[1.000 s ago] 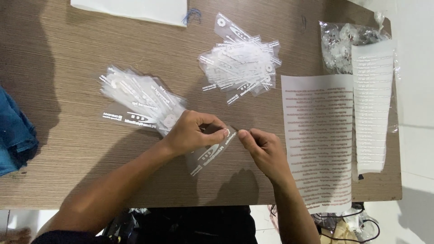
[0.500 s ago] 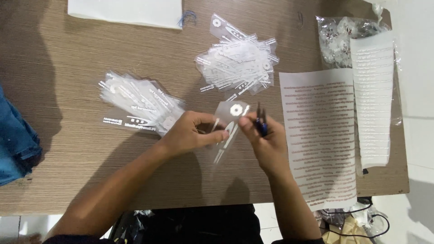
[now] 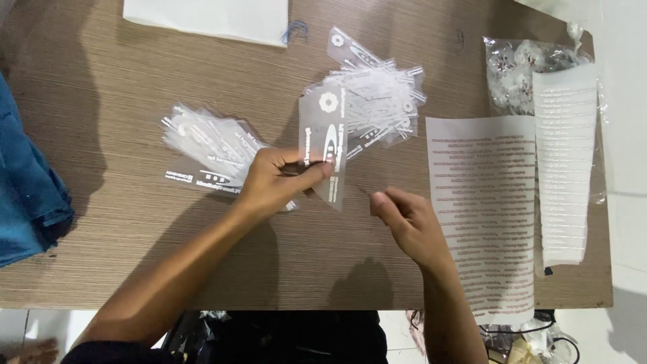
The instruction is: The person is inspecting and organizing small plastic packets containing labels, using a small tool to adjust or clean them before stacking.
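Left hand (image 3: 276, 180) pinching clear plastic sleeve (image 3: 323, 145) upright over wooden table (image 3: 121, 222), between two sleeve piles. Right hand (image 3: 408, 226) empty, fingers loosely curled, just beside paper sheet (image 3: 485, 202).

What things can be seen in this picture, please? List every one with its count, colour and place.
clear pouch: one, transparent with white print, held above the table centre by the left hand
left pile of pouches: one heap, clear and white, left of centre
upper pile of pouches: one heap, clear and white, upper centre
label sheets: two, white with rows of small print, right side
bag of small parts: one, clear, top right
white sheet: one, top edge
blue cloth: one, left edge
table: one, brown wood grain
left hand: pinches the clear pouch
right hand: empty, beside the pouch
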